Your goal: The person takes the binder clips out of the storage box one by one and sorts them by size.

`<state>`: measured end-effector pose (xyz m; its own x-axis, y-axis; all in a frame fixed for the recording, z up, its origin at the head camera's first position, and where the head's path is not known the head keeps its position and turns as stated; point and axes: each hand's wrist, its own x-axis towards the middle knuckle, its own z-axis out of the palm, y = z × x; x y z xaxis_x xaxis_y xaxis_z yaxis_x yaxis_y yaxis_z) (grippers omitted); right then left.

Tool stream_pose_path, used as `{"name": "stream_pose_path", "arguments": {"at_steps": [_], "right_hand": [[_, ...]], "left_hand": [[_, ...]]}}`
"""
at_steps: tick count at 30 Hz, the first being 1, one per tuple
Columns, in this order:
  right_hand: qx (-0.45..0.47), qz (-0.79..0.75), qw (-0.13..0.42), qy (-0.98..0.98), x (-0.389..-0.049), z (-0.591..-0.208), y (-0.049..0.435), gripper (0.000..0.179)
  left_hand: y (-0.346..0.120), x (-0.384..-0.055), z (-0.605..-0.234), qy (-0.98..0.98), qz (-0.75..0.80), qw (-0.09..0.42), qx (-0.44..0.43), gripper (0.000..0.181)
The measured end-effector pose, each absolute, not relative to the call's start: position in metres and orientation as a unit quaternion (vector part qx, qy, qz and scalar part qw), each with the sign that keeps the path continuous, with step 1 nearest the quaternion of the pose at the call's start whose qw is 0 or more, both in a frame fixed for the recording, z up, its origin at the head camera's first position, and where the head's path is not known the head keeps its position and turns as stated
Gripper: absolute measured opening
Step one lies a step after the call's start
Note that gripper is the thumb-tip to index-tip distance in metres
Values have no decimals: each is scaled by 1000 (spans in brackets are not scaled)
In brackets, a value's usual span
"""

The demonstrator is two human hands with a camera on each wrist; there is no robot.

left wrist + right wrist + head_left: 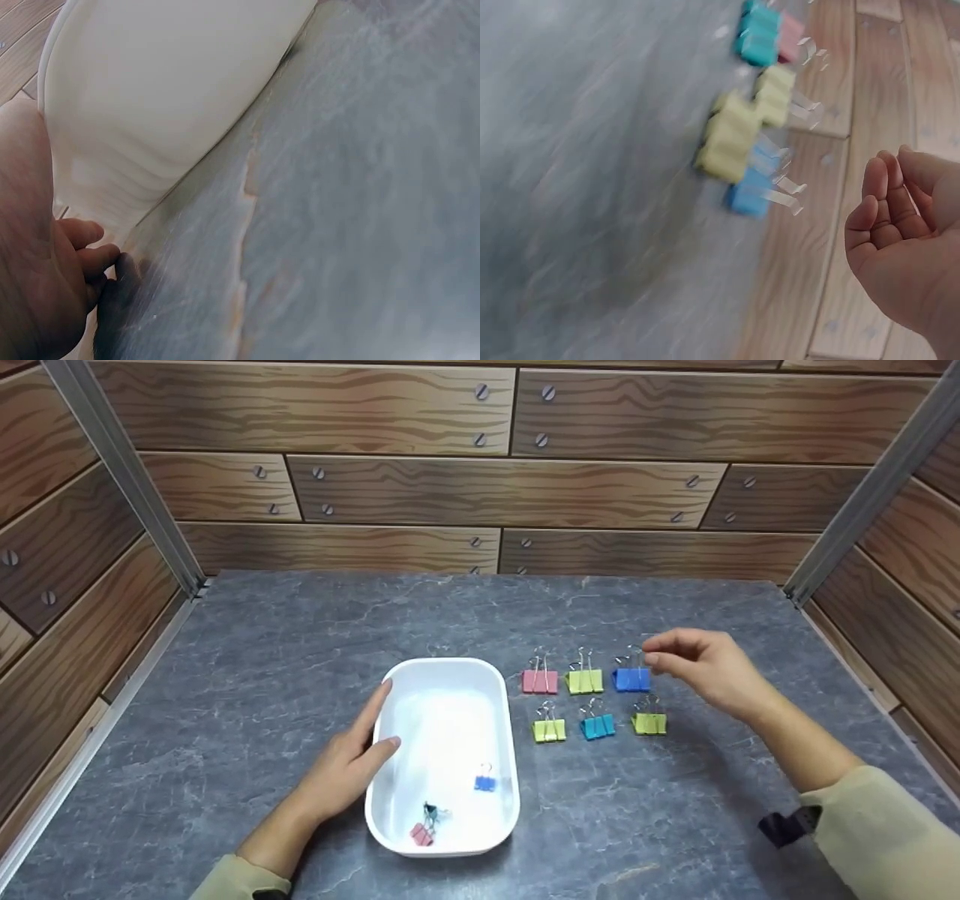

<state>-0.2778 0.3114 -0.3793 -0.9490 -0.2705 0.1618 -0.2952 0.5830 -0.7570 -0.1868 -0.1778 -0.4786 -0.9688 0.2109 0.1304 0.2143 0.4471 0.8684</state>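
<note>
My left hand (pixel 341 769) holds the left wall of a white plastic tray (pixel 442 849), thumb over the rim; some fingers are hidden outside the wall. Inside lie a small blue binder clip (pixel 484 784), a pink binder clip (pixel 421 835) and a dark green binder clip (pixel 430 812). My right hand (pixel 709 667) has loosely bent fingers beside the handles of a blue binder clip (pixel 632 680). Nothing shows in its grasp in the right wrist view. In the same back row stand a pink clip (pixel 540 682) and a yellow-green clip (pixel 585 682).
The front row has a yellow-green clip (pixel 549 731), a teal clip (pixel 598 727) and another yellow-green clip (pixel 649 724), right of the tray. All stand on a grey marbled tabletop (pixel 300 637). Wood-patterned panels (pixel 390 487) enclose the back and sides.
</note>
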Motion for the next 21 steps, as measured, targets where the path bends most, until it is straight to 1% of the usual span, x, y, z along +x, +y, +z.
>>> {"name": "stream_pose_path", "arguments": {"at_steps": [5, 11, 15, 21], "right_hand": [[208, 449, 7, -869, -269, -366, 278, 20], [269, 471, -27, -840, -257, -358, 233, 17], [324, 477, -52, -816, -250, -358, 203, 16], [390, 455, -60, -798, -243, -363, 165, 17]], "left_hand": [[-178, -187, -479, -850, -510, 2, -128, 74], [-178, -187, -479, -853, -504, 11, -134, 73], [-178, -187, -478, -854, -503, 13, -135, 73], [-177, -187, -478, -853, -506, 7, -130, 74]]}}
